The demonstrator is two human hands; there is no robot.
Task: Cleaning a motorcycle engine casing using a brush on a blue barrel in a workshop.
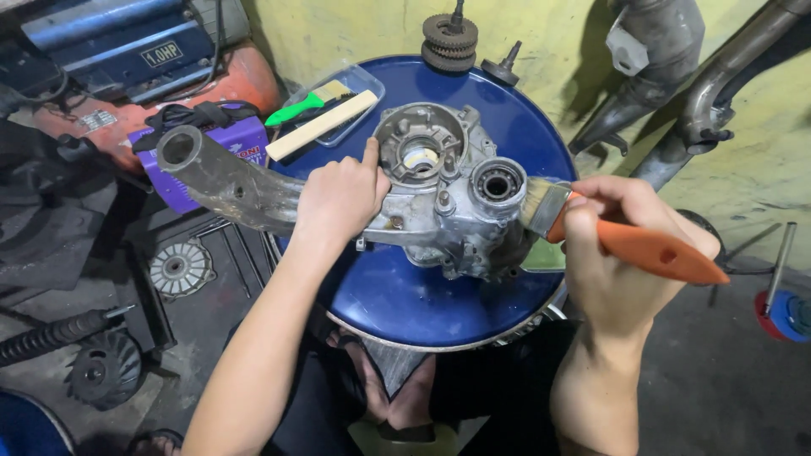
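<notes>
Right hand nearest the lens, grip clamped around the orange handle of a flat paintbrush. Bristles laid against the right side of the engine crankcase, just beside the bearing bore. Left hand pressed on the left part of the crankcase, index finger extended up to the rim of the round housing, remaining fingers curled over the casting; grip closed on the crankcase. Crankcase rested on the blue drum lid, used as the working surface, with its long grey arm extended leftward past the drum edge. Clear plastic tray positioned at the upper left of the lid, containing a green-handled brush and a pale wooden strip. Stacked gears placed at the far edge of the lid, near the yellow wall. Purple box located left of the drum, behind the grey arm. Round finned parts left on the dark floor at lower left. Exhaust pipes leaned against the wall at upper right.
</notes>
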